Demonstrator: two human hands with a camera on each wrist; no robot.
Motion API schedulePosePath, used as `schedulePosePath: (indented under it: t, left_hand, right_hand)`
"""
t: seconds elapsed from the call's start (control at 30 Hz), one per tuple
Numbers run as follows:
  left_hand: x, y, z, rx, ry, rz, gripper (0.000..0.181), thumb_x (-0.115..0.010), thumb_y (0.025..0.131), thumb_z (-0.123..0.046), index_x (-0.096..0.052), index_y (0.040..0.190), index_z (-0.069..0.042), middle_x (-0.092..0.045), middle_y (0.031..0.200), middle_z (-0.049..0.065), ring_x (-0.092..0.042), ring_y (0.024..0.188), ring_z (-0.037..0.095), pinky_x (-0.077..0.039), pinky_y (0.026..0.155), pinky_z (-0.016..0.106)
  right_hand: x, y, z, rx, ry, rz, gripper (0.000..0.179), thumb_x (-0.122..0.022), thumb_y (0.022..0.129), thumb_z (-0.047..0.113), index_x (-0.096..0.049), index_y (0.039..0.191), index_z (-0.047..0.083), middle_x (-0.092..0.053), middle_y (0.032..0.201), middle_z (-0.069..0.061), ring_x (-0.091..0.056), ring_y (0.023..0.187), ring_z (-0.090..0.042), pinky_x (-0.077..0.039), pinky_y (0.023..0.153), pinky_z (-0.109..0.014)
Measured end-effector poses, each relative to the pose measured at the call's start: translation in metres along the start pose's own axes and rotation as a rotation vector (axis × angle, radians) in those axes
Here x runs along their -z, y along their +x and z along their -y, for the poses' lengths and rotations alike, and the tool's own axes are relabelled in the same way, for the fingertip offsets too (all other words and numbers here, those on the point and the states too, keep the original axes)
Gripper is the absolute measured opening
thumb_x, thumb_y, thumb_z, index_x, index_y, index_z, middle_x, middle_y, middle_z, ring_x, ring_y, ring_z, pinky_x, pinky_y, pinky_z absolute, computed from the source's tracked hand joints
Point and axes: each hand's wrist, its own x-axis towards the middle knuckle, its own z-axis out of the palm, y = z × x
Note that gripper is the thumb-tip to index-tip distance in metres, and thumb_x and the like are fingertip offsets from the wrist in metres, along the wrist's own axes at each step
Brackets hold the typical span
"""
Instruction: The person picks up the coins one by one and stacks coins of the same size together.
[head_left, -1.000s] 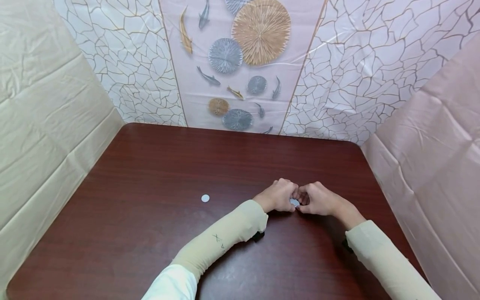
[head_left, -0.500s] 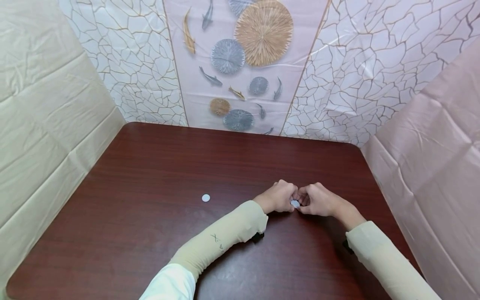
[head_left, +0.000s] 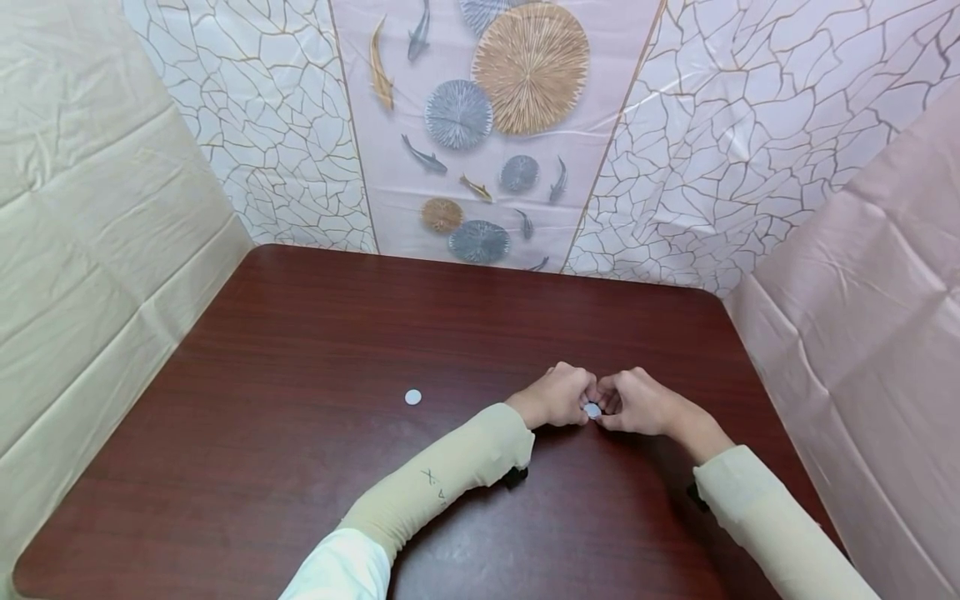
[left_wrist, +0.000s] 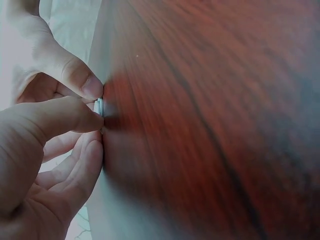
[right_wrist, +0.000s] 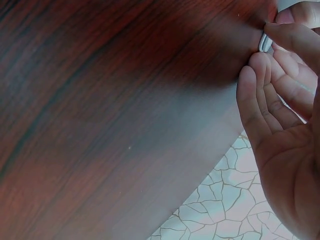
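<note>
A small, thin white disc (head_left: 592, 410) lies on the table between both hands, right of centre in the head view. In the wrist views its edge (left_wrist: 100, 106) looks layered, like two discs stacked. My left hand (head_left: 562, 395) grips it from the left, thumb in front and fingers behind. From the other side my right hand (head_left: 637, 402) holds it with thumb and curled fingers. Fingertips of the two hands nearly meet around it, and parts of its rim are hidden by them. A second white disc (head_left: 412, 397) lies flat by itself, left of the left hand.
The dark red-brown wooden table (head_left: 285, 350) has rounded far corners. Patterned cloth (head_left: 277, 133) hangs behind it, with plain cloth panels along the left and right sides. Both forearms, in beige sleeves, reach in from the front edge.
The hands stay almost still around the disc, with only tiny finger shifts. The head view has shifted slightly, and the lone disc stays in place on the table.
</note>
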Motion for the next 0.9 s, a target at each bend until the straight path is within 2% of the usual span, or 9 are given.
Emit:
schedulePosePath:
  t: [0.37,0.9]
  left_hand:
    - [-0.001,-0.0003,0.0013,0.014,-0.024,-0.006,0.022,-0.086,0.084,-0.015,-0.072,0.102,-0.015,-0.071,0.091,-0.008,-0.059,0.078,-0.001,-0.046,0.071,0.013]
    - [-0.0027,0.0011,0.0006,0.021,-0.067,-0.011,0.02,-0.085,0.084,-0.01,-0.073,0.1,-0.014,-0.072,0.089,-0.009,-0.061,0.08,-0.002,-0.047,0.073,0.009]
  right_hand:
    - [-0.0003,0.0009,-0.0011,-0.003,0.013,0.004,0.019,-0.082,0.081,0.007,-0.075,0.099,0.005,-0.074,0.086,0.002,-0.069,0.076,-0.004,-0.059,0.068,-0.021]
    - [0.0002,-0.0009,0.0004,-0.015,0.001,-0.001,0.015,-0.082,0.082,0.007,-0.073,0.094,0.008,-0.074,0.083,0.002,-0.068,0.075,-0.004,-0.058,0.068,-0.021]
